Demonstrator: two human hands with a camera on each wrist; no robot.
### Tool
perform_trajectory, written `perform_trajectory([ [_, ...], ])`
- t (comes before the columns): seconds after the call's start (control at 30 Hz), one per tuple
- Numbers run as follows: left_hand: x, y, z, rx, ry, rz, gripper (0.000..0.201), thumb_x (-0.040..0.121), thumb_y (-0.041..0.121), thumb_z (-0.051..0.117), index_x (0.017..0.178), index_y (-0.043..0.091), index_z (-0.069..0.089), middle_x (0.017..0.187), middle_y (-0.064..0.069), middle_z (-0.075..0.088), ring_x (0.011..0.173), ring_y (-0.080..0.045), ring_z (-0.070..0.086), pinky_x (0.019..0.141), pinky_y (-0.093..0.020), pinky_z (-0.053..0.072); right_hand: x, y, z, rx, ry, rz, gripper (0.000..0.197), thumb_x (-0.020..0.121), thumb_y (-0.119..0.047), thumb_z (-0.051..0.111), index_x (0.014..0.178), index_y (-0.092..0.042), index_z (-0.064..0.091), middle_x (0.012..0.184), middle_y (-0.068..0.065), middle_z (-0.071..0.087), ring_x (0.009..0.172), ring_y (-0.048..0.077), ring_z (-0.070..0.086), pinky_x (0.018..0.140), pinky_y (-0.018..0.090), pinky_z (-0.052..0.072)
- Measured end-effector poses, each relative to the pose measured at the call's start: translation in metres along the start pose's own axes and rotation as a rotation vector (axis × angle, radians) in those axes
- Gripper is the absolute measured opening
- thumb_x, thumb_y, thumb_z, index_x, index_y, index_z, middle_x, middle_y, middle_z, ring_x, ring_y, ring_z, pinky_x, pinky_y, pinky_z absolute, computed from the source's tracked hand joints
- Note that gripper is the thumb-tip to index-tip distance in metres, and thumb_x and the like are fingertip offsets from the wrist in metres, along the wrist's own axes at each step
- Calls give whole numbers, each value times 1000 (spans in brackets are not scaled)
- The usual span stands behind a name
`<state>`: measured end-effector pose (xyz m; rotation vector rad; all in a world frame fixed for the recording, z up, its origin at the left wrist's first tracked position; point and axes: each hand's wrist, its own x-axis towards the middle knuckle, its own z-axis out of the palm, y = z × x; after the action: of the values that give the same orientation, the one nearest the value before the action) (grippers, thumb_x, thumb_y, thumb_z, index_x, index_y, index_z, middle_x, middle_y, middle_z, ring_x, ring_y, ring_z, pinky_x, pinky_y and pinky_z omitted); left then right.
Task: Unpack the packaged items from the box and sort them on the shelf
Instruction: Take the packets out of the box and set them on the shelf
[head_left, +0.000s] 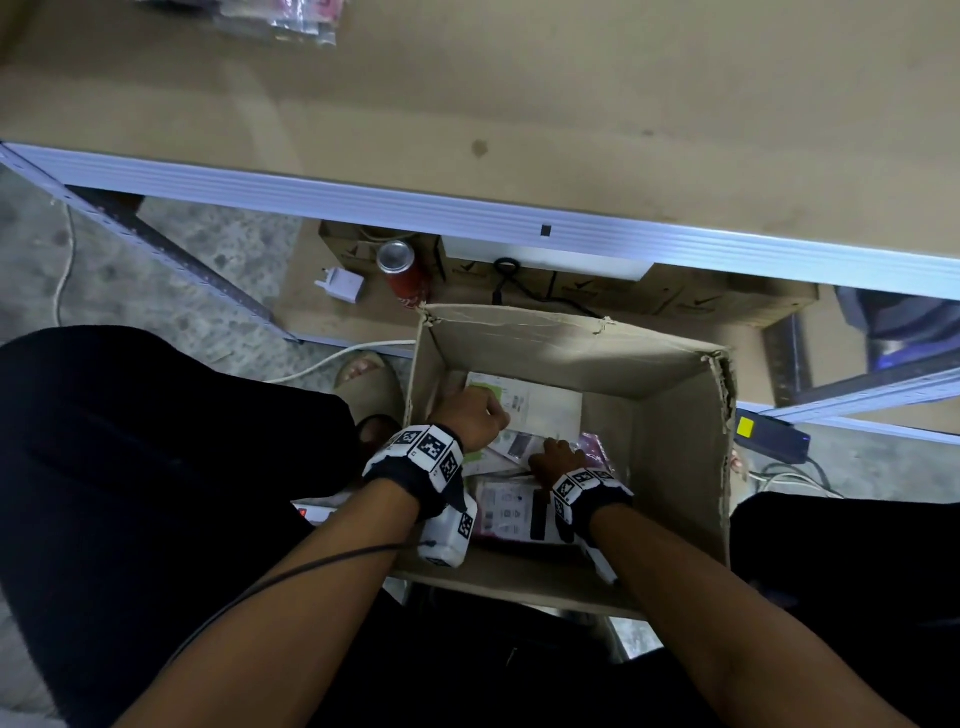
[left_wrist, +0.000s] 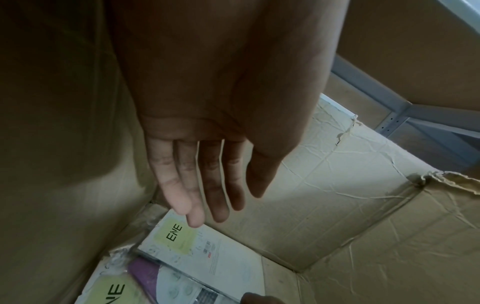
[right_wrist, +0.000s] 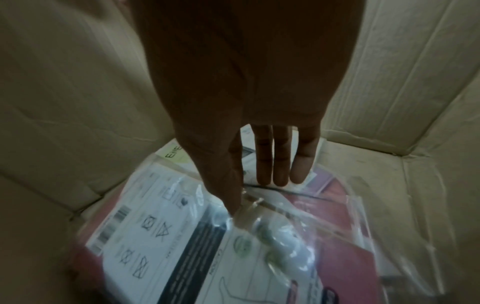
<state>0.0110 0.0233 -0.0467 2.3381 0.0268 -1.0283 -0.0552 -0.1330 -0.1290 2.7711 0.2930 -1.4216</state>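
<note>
An open cardboard box (head_left: 675, 447) stands on the floor in front of me, and both hands are down inside it. My left hand (left_wrist: 223, 207) hovers near the far left corner, fingers straight, fingertips just over a white packet with a green "ENE" label (left_wrist: 207, 253). A second such packet (left_wrist: 114, 288) lies nearer. My right hand (right_wrist: 259, 191) is stretched out over a red packet in a clear plastic bag (right_wrist: 324, 236); the thumb touches the plastic and the straight fingers reach past its far edge. In the head view the red packet (head_left: 506, 512) lies under my right wrist.
The tan shelf board (head_left: 519, 104) with a metal front rail (head_left: 467, 213) runs above the box; several packets (head_left: 280, 21) lie at its far left. On the low board behind the box stand a red can (head_left: 402, 270) and a white charger plug (head_left: 340, 283). A power strip (head_left: 769, 434) lies to the right.
</note>
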Motion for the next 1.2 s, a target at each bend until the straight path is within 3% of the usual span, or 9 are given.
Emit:
perform_trajectory([
  [0.13,0,2,1,34,0,17,27,97,29,58,110,8,71,125,-9,66,121,-26,56,100,-35,48,-1,2,3,8,-22,-35,40,101,-20,49,141,-17,49,148,18,33,140,35,31,113,49,32],
  [0.33,1,4,5,121,23,49,26,96,31,58,107,14,73,123,-7,68,120,-26,58,102,-37,48,-8,2,5,75,-15,-36,46,97,-13,55,141,-10,42,142,15,48,132,32,49,110,46,39],
  [0.53,7,11,13,182,-15,60,28,97,33,56,109,13,72,121,-7,68,112,-26,62,98,-39,50,-11,2,1,58,-132,-32,56,86,-12,74,136,0,50,137,20,54,125,32,56,105,39,47],
  [0.63,12,17,20,193,-41,39,30,97,32,55,111,10,70,117,-9,70,111,-28,63,95,-34,51,-11,6,2,107,-122,-11,53,89,-11,70,137,-1,50,141,20,52,129,32,53,110,43,42],
  [0.77,25,26,29,241,-79,45,31,98,30,54,112,7,71,118,-11,69,109,-29,64,83,-29,48,-14,18,4,206,-82,14,59,88,-12,70,142,-3,46,144,19,49,131,32,51,109,39,44],
  [0.93,53,29,36,297,-147,1,36,100,28,55,120,2,69,129,-16,65,117,-32,61,95,-33,50,-22,37,7,314,-68,-14,47,86,-10,71,131,-6,57,137,16,56,126,31,54,107,38,45],
  [1.03,72,28,39,304,-106,-42,35,99,25,54,122,1,66,131,-17,63,119,-34,59,99,-35,50,-26,46,9,377,-58,26,36,90,-10,65,125,-6,59,133,17,57,121,30,57,105,38,46],
  [1.2,103,26,47,326,-107,-24,49,96,25,59,142,6,51,152,-14,43,137,-33,44,113,-38,38,-23,57,4,449,-82,39,32,95,-9,60,125,-3,63,135,15,58,125,28,55,101,31,44],
])
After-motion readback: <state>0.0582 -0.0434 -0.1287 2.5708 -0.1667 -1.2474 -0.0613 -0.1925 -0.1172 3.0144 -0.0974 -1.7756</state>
